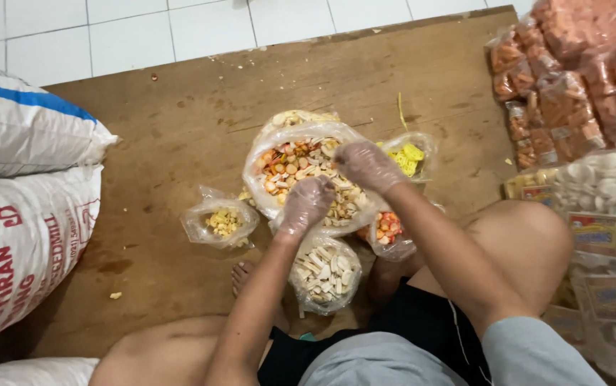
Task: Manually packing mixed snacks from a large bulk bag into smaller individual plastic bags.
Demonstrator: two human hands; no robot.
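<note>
Big clear plastic bag of mixed orange, white and tan snacks (301, 171) sits mid-board, mouth open for reach. Left hand (306, 204), in a thin plastic glove, is curled inside it, probably pinching pieces, can't tell. Right hand (366, 166), gloved, grips its rim. Smaller bag of pale sticks (326, 271) near the feet. Worn brown wooden board (179, 129), white tiled floor (143, 36).

white sacks (25, 186) with blue stripe and red lettering; brown board (200, 114); orange snack packets (572, 78); white floor tiles (129, 36).

Six open clear snack bags (308, 171) on the board (one half hidden), two white sacks (22, 121) at left
</note>
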